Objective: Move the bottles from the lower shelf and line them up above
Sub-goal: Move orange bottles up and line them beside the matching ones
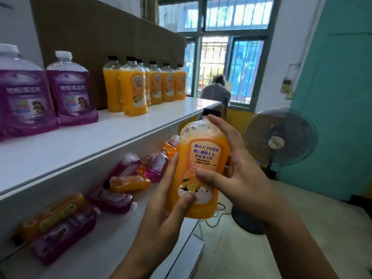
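Between the two shelves, out front, an orange bottle (pixel 201 168) stood upright, clasped by both hands: left hand (pixel 167 208) wrapped its lower side, right hand (pixel 239 178) spread against its right side.

Glossy clear plastic bottle (pixel 201 168), smooth white shelf (pixel 80 141)

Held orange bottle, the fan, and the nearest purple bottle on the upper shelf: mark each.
Held orange bottle (pixel 203 158): head view, on its label.
Fan (pixel 278 137): head view, on its hub.
Nearest purple bottle (pixel 22 97): head view, on its label.
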The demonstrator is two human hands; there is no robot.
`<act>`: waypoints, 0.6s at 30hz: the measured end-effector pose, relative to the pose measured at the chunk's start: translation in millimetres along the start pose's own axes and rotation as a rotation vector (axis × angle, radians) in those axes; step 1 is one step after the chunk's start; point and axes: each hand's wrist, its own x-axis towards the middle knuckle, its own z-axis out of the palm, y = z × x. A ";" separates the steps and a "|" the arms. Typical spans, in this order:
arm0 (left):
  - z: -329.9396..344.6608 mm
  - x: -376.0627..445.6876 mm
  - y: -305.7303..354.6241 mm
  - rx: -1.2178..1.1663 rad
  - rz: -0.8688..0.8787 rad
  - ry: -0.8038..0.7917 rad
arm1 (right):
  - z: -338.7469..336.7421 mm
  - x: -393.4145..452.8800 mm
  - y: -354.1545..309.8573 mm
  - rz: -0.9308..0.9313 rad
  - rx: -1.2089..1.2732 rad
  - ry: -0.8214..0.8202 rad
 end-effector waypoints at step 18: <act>-24.1 183.3 -27.3 0.858 0.010 0.203 | -37.2 215.1 107.8 -0.351 0.273 -0.131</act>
